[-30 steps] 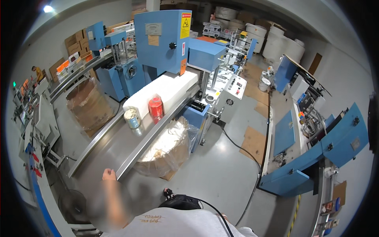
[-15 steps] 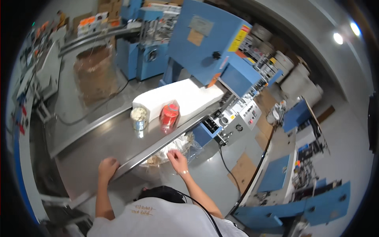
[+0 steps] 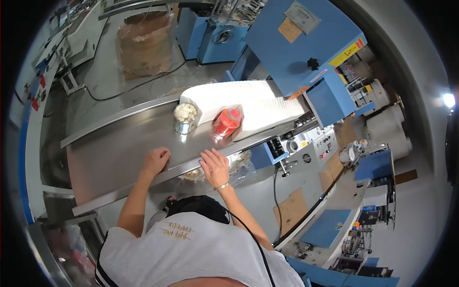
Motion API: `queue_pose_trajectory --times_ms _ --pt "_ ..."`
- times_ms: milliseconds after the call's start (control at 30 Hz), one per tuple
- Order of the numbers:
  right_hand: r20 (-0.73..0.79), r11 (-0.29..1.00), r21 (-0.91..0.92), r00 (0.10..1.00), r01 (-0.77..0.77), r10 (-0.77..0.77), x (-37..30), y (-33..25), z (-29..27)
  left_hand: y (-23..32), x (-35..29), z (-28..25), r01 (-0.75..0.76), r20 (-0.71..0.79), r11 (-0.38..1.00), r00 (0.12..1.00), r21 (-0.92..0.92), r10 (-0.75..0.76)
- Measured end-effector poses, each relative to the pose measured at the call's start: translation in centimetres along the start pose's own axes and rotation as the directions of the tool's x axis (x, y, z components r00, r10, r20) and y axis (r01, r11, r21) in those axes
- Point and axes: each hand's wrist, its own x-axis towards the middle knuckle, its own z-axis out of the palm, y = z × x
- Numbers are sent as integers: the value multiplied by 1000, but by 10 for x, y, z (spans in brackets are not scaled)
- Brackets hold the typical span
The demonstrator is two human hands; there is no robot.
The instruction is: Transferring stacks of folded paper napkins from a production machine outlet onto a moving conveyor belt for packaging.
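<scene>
My left hand (image 3: pixel 157 160) rests on a sloping metal tray (image 3: pixel 119 155), its fingers curled in and nothing seen in them. My right hand (image 3: pixel 216 167) lies at the tray's near rim, fingers stretched and slightly apart, holding nothing. Farther up the tray stands a shiny tin can (image 3: pixel 184 125) with pale lumpy stuff at its top. To its right, a red container (image 3: pixel 227 122) leans in the tray. Both touch or nearly touch the end of a long row of white, thin, folded sheets (image 3: pixel 248 101).
A blue machine cabinet (image 3: pixel 306 43) with a black knob stands over the row's far end. Beyond the tray sits a plastic-lined brown carton (image 3: pixel 146 48). Below the near rim hangs a clear plastic bag (image 3: pixel 244 167). A black cable (image 3: pixel 277 201) runs along the floor at right.
My left hand has moved right and farther up along the tray. My right hand has come to the near rim and its fingers have opened out. The view has tilted down.
</scene>
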Motion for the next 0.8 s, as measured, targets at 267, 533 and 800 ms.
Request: queue_pose_trajectory --times_ms 267,533,800 --pt "196 995 72 978 64 -77 43 21 0 -47 3 -11 -6 -472 999 882 -47 -17" --pt "513 992 126 857 -31 -38 60 38 19 -79 -2 -27 181 -633 940 701 -288 -329" --pt "433 976 213 892 37 -128 63 47 27 -81 8 -30 214 -747 960 605 -182 -276"
